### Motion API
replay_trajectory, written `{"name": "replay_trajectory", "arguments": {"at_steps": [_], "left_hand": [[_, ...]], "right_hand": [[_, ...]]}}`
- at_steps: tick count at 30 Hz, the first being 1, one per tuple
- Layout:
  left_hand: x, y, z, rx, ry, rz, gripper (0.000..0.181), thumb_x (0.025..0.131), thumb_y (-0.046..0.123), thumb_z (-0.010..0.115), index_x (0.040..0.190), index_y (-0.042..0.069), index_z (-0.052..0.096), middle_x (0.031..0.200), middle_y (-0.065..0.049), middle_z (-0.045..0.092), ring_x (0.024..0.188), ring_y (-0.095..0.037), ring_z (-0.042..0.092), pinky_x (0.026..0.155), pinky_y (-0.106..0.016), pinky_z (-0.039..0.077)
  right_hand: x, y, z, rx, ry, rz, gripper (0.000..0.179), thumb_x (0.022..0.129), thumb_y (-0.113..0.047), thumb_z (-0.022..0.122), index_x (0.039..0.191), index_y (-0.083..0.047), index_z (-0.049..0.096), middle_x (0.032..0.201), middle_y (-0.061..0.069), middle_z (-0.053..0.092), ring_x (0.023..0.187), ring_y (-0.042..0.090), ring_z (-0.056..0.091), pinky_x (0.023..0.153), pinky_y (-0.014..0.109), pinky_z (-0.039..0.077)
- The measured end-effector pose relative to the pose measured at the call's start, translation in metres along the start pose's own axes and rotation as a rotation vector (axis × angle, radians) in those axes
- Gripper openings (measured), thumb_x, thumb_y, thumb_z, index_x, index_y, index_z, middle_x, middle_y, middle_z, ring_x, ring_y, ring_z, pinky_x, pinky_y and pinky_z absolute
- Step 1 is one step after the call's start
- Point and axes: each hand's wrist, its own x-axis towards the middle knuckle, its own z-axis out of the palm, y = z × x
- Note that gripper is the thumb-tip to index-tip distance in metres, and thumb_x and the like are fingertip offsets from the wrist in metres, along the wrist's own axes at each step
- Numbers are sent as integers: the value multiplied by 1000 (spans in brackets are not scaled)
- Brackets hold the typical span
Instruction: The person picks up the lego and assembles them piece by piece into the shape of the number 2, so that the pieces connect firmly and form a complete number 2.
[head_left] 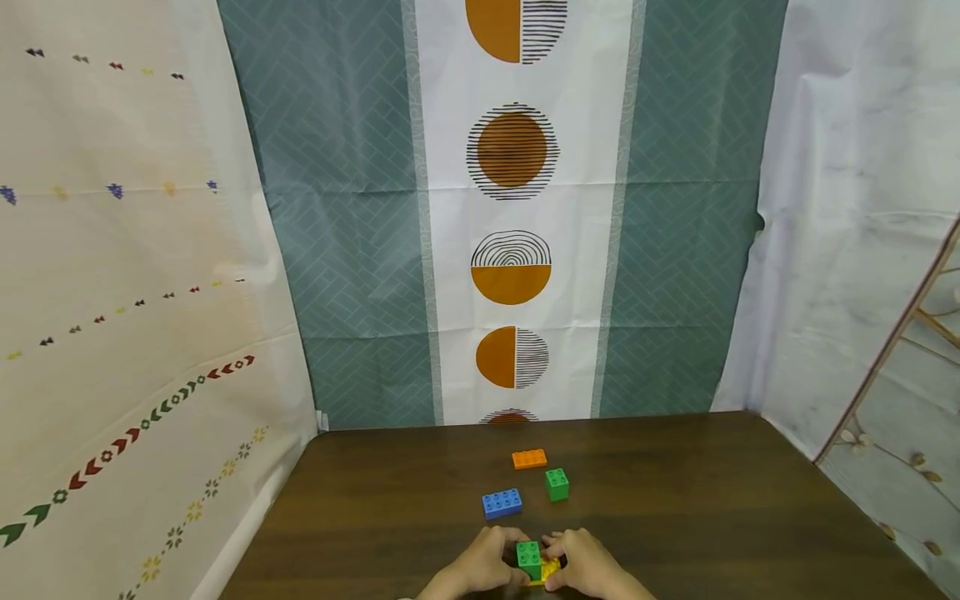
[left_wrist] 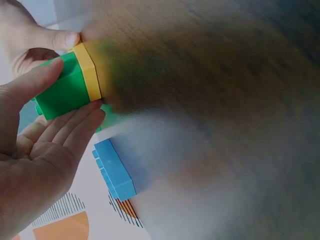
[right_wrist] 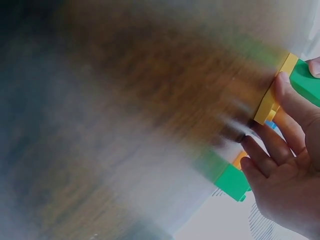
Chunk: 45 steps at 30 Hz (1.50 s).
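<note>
At the table's near side, a green block (head_left: 528, 560) stands on one end of a flat yellow block (head_left: 551, 567). My left hand (head_left: 482, 562) holds the green block between thumb and fingers; in the left wrist view the thumb lies across the side of this green block (left_wrist: 65, 90). My right hand (head_left: 588, 565) pinches the other end of the yellow piece. The right wrist view shows its thumb on the edge of the yellow block (right_wrist: 267, 105), with fingers opposite. Some studs of the yellow block show between the hands.
Just beyond the hands lies a blue block (head_left: 502, 503). A second green block (head_left: 557, 484) stands to its right, and a flat orange block (head_left: 529, 459) lies farther back. All are on the dark wooden table (head_left: 390, 500), with a patterned curtain (head_left: 352, 250) behind it.
</note>
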Motion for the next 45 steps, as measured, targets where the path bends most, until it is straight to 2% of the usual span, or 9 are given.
{"name": "replay_trajectory", "arguments": {"at_steps": [5,15,25,30,35,37,40,43,45], "left_hand": [[0,-2,-2,-6,7,-15,31,77,-1,77,107,2,70,102,-7,73,86,-8,68,76,-23,56],[-2,-5,-7,29,-24,24,30,78,3,78,107,5,70,104,-5,73,91,-8,69,78,-23,56],[0,-4,-12,11,-37,48,32,78,2,78,108,2,69,105,-9,74,92,-8,70,78,-20,56],[6,-4,-18,6,-86,87,33,79,5,78,110,-1,69,105,-12,74,89,-6,70,74,-16,55],[7,-5,-27,39,-113,93,36,83,17,77,113,-1,69,109,-12,73,89,-7,70,76,-17,55],[6,-7,-31,48,-96,81,37,85,21,75,114,0,69,113,-14,72,94,-12,71,79,-21,56],[6,-8,-37,81,-30,79,39,87,25,73,115,-2,68,115,-16,71,100,-19,70,82,-26,56],[8,-8,-43,118,74,113,38,89,24,71,113,-5,67,111,-20,71,97,-22,70,82,-32,57],[11,-6,-48,130,153,140,36,89,22,71,111,-6,67,108,-21,71,95,-26,69,82,-38,57]], "right_hand": [[2,0,0,-2,-5,1,41,71,-22,85,106,-3,75,119,21,68,113,44,62,90,57,50],[5,2,1,8,-23,16,41,72,-24,85,108,-8,76,120,20,68,115,42,61,92,59,49],[6,6,-3,19,-20,-45,44,73,-26,85,110,-5,74,121,22,66,117,42,61,92,57,49],[4,8,-6,-2,-27,-71,44,74,-26,84,111,-6,74,122,22,66,117,41,61,92,56,50],[6,11,-2,48,-53,-39,43,74,-24,84,112,-6,74,123,22,66,117,42,60,92,56,50],[7,17,3,88,-67,-24,44,74,-24,84,112,-6,74,124,23,65,119,45,58,92,60,49],[11,32,12,104,-74,-15,45,74,-30,83,114,-11,74,126,21,65,121,43,58,93,63,47],[15,46,20,82,-80,3,46,75,-38,81,116,-19,73,128,15,65,124,35,58,95,60,47],[13,45,18,90,-72,-7,46,75,-37,82,116,-16,73,127,17,65,123,37,58,95,61,47]]}}
